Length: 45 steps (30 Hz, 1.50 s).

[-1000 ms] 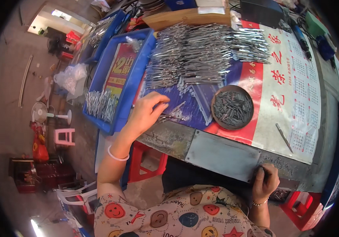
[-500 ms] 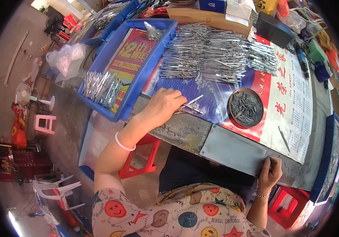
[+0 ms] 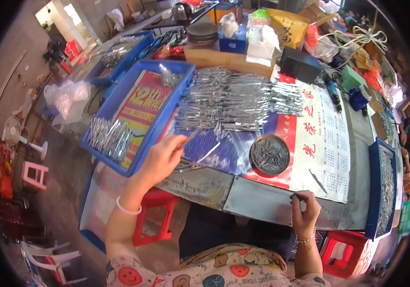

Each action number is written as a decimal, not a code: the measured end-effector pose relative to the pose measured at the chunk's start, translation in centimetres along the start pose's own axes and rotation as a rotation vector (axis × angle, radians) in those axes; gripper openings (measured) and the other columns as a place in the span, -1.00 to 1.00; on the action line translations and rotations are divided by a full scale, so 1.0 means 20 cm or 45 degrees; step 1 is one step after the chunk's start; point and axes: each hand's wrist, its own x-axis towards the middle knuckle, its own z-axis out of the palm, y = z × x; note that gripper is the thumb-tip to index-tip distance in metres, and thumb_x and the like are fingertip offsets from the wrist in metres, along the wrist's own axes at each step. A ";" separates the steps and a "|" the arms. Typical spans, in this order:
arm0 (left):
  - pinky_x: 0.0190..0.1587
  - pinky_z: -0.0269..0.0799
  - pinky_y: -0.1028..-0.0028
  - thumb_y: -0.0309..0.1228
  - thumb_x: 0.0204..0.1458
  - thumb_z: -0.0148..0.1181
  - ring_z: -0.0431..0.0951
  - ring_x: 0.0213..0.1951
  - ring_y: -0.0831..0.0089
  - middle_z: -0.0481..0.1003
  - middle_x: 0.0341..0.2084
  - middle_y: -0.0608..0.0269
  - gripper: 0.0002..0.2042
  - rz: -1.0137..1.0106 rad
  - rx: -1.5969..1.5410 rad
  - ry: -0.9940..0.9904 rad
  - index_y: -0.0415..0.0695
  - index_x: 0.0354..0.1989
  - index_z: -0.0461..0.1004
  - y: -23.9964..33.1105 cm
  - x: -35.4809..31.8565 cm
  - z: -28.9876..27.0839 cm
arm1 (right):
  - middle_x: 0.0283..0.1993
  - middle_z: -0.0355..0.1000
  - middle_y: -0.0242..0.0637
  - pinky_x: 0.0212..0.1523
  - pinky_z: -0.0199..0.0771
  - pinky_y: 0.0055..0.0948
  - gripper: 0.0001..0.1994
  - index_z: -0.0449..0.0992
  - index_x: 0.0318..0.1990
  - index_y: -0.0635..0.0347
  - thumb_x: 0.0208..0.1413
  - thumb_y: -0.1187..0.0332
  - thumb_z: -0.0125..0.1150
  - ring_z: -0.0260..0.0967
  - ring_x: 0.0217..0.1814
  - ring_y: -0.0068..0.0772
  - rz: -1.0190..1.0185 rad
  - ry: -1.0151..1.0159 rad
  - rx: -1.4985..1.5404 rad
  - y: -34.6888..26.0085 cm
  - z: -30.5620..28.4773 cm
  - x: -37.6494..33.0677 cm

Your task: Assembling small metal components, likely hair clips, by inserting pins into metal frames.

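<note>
My left hand (image 3: 164, 155) is raised over the near left part of the table, fingers pinched on a thin metal piece (image 3: 191, 138), which is blurred. A similar silvery piece (image 3: 210, 152) lies just right of it on the blue printed sheet, and several more (image 3: 186, 166) lie below the hand by the table edge. At the front edge my right hand (image 3: 306, 213) is closed beside a grey metal plate (image 3: 257, 201). Something dark shows at its thumb tip; whether it is held or worn I cannot tell. A round bowl (image 3: 254, 165) of small dark metal pieces stands between the hands.
Rows of slim metal pieces (image 3: 224, 100) lie beyond my hands. A blue tray (image 3: 162, 125) with more pieces stands at left, another blue tray (image 3: 372, 191) at far right. One slender dark tool (image 3: 318, 181) rests on the calendar sheet. A wooden block (image 3: 229, 60) stands behind.
My left hand has lifted off the sheet with a thin metal piece; one piece remains where two crossed. The view has tilted up, and my right hand stays at the edge.
</note>
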 end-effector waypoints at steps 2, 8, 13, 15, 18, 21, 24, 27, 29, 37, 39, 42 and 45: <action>-0.23 0.49 0.50 -0.70 0.06 0.01 0.57 -0.25 0.40 0.42 -0.27 0.18 -0.59 -0.283 -0.661 0.044 -0.28 0.14 0.25 0.09 -0.07 -0.01 | -0.38 0.45 -0.18 -0.29 0.44 -0.46 -0.95 0.41 -0.30 0.35 0.08 0.59 0.10 0.44 -0.38 -0.36 0.268 -0.021 0.582 -0.06 0.02 0.05; -0.18 0.52 0.37 -0.75 -0.01 0.03 0.57 -0.29 0.32 0.38 -0.27 0.21 -0.53 -0.433 -1.479 0.110 -0.30 0.14 0.22 0.35 -0.36 0.14 | 0.11 0.33 0.01 0.08 0.37 -0.07 -0.45 0.28 0.11 0.23 0.25 -0.09 -0.14 0.35 0.10 -0.04 0.512 -0.317 2.086 0.00 0.11 0.22; -0.25 0.55 0.36 -0.78 -0.02 0.01 0.59 -0.30 0.25 0.39 -0.24 0.16 -0.59 -0.417 -1.959 -0.058 -0.24 0.04 0.27 0.45 -0.51 0.37 | 0.27 0.20 0.02 0.27 0.18 -0.05 -0.41 0.27 0.17 0.14 0.26 -0.17 -0.27 0.18 0.29 -0.02 0.743 -0.451 2.196 -0.04 0.19 0.35; -0.25 0.55 0.39 -0.77 0.01 0.00 0.59 -0.30 0.28 0.38 -0.23 0.16 -0.62 -0.339 -2.097 -0.213 -0.23 0.02 0.29 0.47 -0.52 0.43 | 0.27 0.20 0.04 0.27 0.17 -0.04 -0.38 0.27 0.16 0.16 0.25 -0.19 -0.28 0.19 0.29 -0.03 0.775 -0.447 2.207 -0.03 0.20 0.35; -0.27 0.50 0.45 -0.74 0.05 -0.04 0.58 -0.29 0.33 0.35 -0.20 0.16 -0.69 -0.310 -2.224 -0.306 -0.24 -0.02 0.31 0.54 -0.52 0.46 | 0.20 0.27 0.03 0.20 0.29 -0.15 -0.45 0.28 0.14 0.21 0.29 -0.10 -0.23 0.30 0.19 -0.11 0.789 -0.414 2.170 -0.02 0.18 0.36; -0.26 0.48 0.46 -0.71 0.10 -0.07 0.54 -0.28 0.37 0.34 -0.22 0.16 -0.75 -0.222 -2.241 -0.358 -0.24 -0.05 0.31 0.56 -0.51 0.48 | 0.08 0.36 -0.02 0.06 0.42 -0.31 -0.59 0.28 0.11 0.25 0.32 0.10 -0.12 0.41 0.04 -0.25 0.784 -0.420 1.397 0.03 0.16 0.39; -0.22 0.46 0.45 -0.67 0.13 -0.07 0.50 -0.25 0.40 0.33 -0.23 0.15 -0.81 -0.222 -2.296 -0.398 -0.24 -0.08 0.32 0.59 -0.51 0.48 | -0.10 0.44 -0.12 -0.11 0.43 -0.45 -0.71 0.37 0.00 0.32 0.15 0.42 0.13 0.47 -0.15 -0.33 0.176 -0.458 0.331 0.03 0.14 0.44; -0.16 0.44 0.43 -0.62 0.15 -0.03 0.49 -0.22 0.39 0.33 -0.23 0.13 -0.83 -0.243 -2.347 -0.425 -0.25 -0.08 0.31 0.61 -0.54 0.50 | -0.24 0.42 -0.09 -0.16 0.41 -0.30 -0.74 0.41 -0.14 0.29 -0.02 0.46 0.22 0.42 -0.20 -0.12 -0.131 -0.466 -0.138 0.04 0.15 0.52; -0.14 0.44 0.42 -0.62 0.15 -0.03 0.49 -0.21 0.39 0.34 -0.22 0.12 -0.82 -0.221 -2.317 -0.399 -0.25 -0.08 0.31 0.62 -0.56 0.51 | -0.28 0.40 -0.09 -0.17 0.40 -0.25 -0.76 0.41 -0.19 0.26 -0.05 0.47 0.22 0.40 -0.20 -0.06 -0.276 -0.495 -0.351 0.07 0.18 0.57; -0.02 0.42 0.38 -0.65 0.16 -0.05 0.50 -0.15 0.40 0.42 -0.24 0.13 -0.58 -0.405 -2.120 -0.300 -0.23 0.21 0.15 0.63 -0.64 0.48 | -0.30 0.43 -0.17 -0.19 0.34 -0.19 -0.87 0.42 -0.31 0.19 -0.07 0.46 0.12 0.41 -0.15 -0.12 -0.386 -0.660 -0.827 0.13 0.29 0.65; -0.02 0.41 0.39 -0.64 0.17 -0.06 0.49 -0.16 0.41 0.42 -0.25 0.14 -0.54 -0.433 -2.148 -0.260 -0.20 0.26 0.09 0.65 -0.64 0.49 | -0.31 0.43 -0.16 -0.18 0.34 -0.20 -0.88 0.42 -0.33 0.19 -0.08 0.48 0.11 0.42 -0.15 -0.12 -0.393 -0.636 -0.818 0.14 0.30 0.64; -0.11 0.44 0.42 -0.62 0.18 -0.06 0.52 -0.19 0.34 0.41 -0.29 0.13 -0.52 -0.446 -2.130 -0.241 -0.16 0.28 0.06 0.67 -0.63 0.50 | -0.34 0.44 -0.18 -0.19 0.34 -0.19 -0.92 0.42 -0.37 0.19 -0.07 0.47 0.10 0.43 -0.18 -0.15 -0.384 -0.624 -0.780 0.12 0.29 0.64; -0.22 0.44 0.43 -0.57 0.19 -0.02 0.53 -0.25 0.29 0.41 -0.34 0.13 -0.52 -0.506 -2.144 -0.195 -0.16 0.28 0.06 0.70 -0.61 0.51 | -0.38 0.43 -0.19 -0.21 0.34 -0.19 -0.94 0.43 -0.39 0.19 -0.03 0.44 0.12 0.43 -0.22 -0.15 -0.337 -0.587 -0.715 0.13 0.28 0.64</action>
